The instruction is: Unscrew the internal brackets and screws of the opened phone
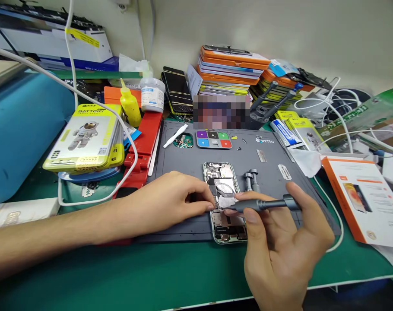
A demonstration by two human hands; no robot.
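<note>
An opened phone (223,219) lies on the dark grey work mat (183,231), its inner parts and metal plates exposed. My left hand (170,196) comes in from the left, thumb and forefinger pinched together at the phone's left edge; whatever is between the fingertips is hidden. In my right hand (287,246) is a grey screwdriver (264,204), held nearly level with its tip pointing left over the middle of the phone. My right fingers cover part of the phone's right side. Two more screwdrivers (252,179) stand just beyond the phone's right side.
A colored parts tray (213,140) and a white plastic tool (175,136) lie at the mat's far side. Battery boxes (83,138) and a red holder (144,151) stand left. An orange-white box (365,198) and a white cable (339,216) lie right.
</note>
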